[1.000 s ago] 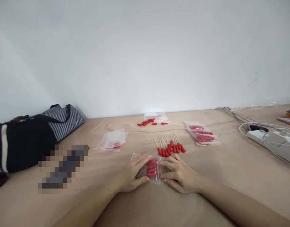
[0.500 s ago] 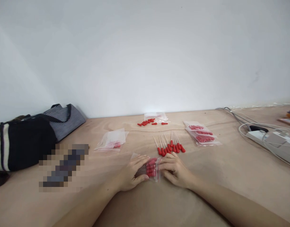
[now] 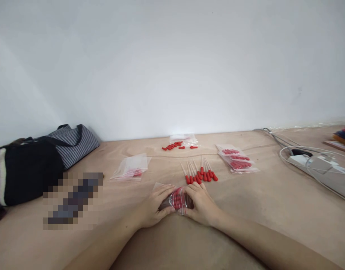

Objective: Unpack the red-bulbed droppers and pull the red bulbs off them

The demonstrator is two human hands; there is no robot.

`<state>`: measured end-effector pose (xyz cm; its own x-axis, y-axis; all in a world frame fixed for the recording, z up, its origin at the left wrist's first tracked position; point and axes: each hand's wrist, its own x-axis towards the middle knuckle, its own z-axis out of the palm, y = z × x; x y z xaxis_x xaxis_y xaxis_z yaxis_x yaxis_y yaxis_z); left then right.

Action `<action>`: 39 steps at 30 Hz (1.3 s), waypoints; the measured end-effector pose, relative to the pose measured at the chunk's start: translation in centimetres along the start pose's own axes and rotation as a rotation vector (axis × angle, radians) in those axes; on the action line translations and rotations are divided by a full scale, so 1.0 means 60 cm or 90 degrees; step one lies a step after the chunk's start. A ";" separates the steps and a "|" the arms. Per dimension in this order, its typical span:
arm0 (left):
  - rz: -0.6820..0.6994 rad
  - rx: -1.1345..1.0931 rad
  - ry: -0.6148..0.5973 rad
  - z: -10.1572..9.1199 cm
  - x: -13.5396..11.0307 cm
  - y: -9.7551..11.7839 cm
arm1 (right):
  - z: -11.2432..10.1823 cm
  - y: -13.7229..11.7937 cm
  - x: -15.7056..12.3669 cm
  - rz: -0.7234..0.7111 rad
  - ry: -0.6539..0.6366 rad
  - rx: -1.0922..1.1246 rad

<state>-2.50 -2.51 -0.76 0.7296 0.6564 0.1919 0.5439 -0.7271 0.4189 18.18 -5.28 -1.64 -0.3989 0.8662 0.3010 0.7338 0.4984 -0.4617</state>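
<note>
A small clear zip-lock bag (image 3: 178, 198) with red dropper bulbs inside lies on the table between my hands. My left hand (image 3: 157, 207) is closed on its left end, fingers over the top and thumb along the near edge. At the zip end, my right hand (image 3: 202, 204) grips with fingers on the far side and thumb on the near side. Just beyond my hands lie several droppers (image 3: 202, 175) with thin clear stems and red bulbs. Farther back are loose red bulbs (image 3: 172, 145) beside a clear packet (image 3: 183, 138).
Flat zip-lock bags (image 3: 133, 165) lie on the left, and overlapping bags of red droppers (image 3: 237, 159) on the right. A black and striped bag (image 3: 42, 161) and a pixelated object (image 3: 76, 198) occupy the left side. A power strip (image 3: 318, 168) with cables sits far right.
My right hand has shifted slightly left along the bag, its thumb now at the near edge by the zip. The bag looks more bunched. My left hand has hardly moved.
</note>
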 end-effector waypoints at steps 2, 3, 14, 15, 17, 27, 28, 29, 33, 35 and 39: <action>-0.006 -0.001 -0.008 0.000 0.000 0.000 | 0.000 0.000 0.001 -0.008 -0.006 0.006; -0.010 -0.002 -0.014 0.000 0.000 0.001 | -0.001 -0.001 0.001 -0.010 -0.009 0.007; -0.031 0.005 -0.040 -0.002 -0.003 -0.006 | 0.004 0.016 -0.002 -0.096 0.022 -0.026; -0.038 0.007 -0.043 -0.002 -0.004 -0.007 | 0.002 0.022 -0.002 -0.104 0.021 -0.032; -0.051 0.009 -0.051 -0.002 -0.005 -0.008 | -0.005 0.031 -0.003 -0.106 0.011 -0.035; -0.098 0.000 -0.083 -0.008 -0.006 -0.004 | -0.016 0.037 -0.007 -0.108 -0.004 0.083; -0.104 0.000 -0.084 -0.010 -0.007 -0.005 | -0.021 0.045 -0.011 -0.093 0.002 0.111; -0.110 0.001 -0.084 -0.012 -0.009 -0.006 | -0.028 0.054 -0.017 -0.073 0.001 0.147; -0.128 0.005 -0.082 -0.018 -0.015 -0.011 | -0.069 0.100 -0.044 0.056 -0.027 0.347; -0.132 0.006 -0.084 -0.020 -0.016 -0.013 | -0.090 0.122 -0.055 0.108 0.012 0.378; -0.134 0.010 -0.085 -0.022 -0.014 -0.012 | -0.107 0.150 -0.059 0.170 0.155 0.414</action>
<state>-4.03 -2.26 -0.06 0.6474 0.7620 -0.0175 0.6951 -0.5808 0.4236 29.73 -4.12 -1.50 -0.0640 0.9658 0.2514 0.2850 0.2591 -0.9228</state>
